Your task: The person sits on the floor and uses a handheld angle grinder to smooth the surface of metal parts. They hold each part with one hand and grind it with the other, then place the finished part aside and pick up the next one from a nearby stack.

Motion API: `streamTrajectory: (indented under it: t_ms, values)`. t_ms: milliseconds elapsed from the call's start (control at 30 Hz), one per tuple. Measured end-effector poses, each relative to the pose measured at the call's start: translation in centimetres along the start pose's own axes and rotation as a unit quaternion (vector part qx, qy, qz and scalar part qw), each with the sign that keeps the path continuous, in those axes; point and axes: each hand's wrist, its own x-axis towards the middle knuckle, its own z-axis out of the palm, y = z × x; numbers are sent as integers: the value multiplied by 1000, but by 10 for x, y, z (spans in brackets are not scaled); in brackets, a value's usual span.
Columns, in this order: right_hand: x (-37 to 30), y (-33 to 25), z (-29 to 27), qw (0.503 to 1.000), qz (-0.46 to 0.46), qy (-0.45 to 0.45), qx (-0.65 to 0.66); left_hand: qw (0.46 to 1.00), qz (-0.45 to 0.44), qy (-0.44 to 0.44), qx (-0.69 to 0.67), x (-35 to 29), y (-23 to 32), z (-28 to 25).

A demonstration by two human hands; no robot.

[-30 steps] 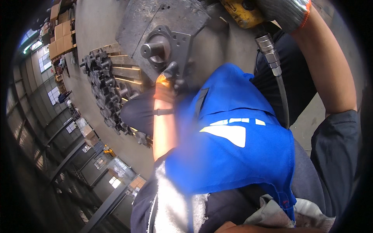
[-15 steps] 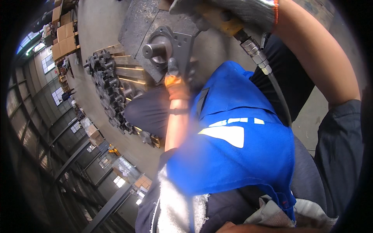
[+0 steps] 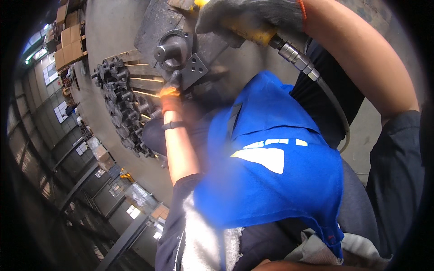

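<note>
My left hand (image 3: 172, 89), in an orange and grey glove, grips the near edge of a dark metal part. A round stub shaft (image 3: 168, 53) stands out from the part's ring-shaped hub, and beside it a flat plate (image 3: 196, 68) shows several drilled holes. The part rests on a dark metal work table (image 3: 151, 27). My right hand (image 3: 253, 17), in a grey glove, is closed around a yellow air-powered tool (image 3: 253, 32). A silver coupling (image 3: 296, 58) joins that tool to a hose (image 3: 332, 95). The tool's working end is partly hidden by the glove.
Left of the table, several similar dark metal parts (image 3: 122, 101) lie on a wooden pallet (image 3: 147, 80). Cardboard boxes (image 3: 71, 43) are stacked farther off. The hose hangs beside my right leg, and a blue apron (image 3: 275, 176) covers my lap.
My left hand has moved left, and the metal part has turned, its holed plate now angled toward the lower right. My right hand has shifted slightly left and down with the tool.
</note>
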Motion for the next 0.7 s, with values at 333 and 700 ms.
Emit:
streamTrajectory:
  t_ms: [333,700]
  values:
    - [26,-4,41,991,122,13,-53,883,23,-235,-405,-122,138,-18]
    - [73,27,24,941,-75,-125,-307,653,-6,-393,-647,-98,186,26]
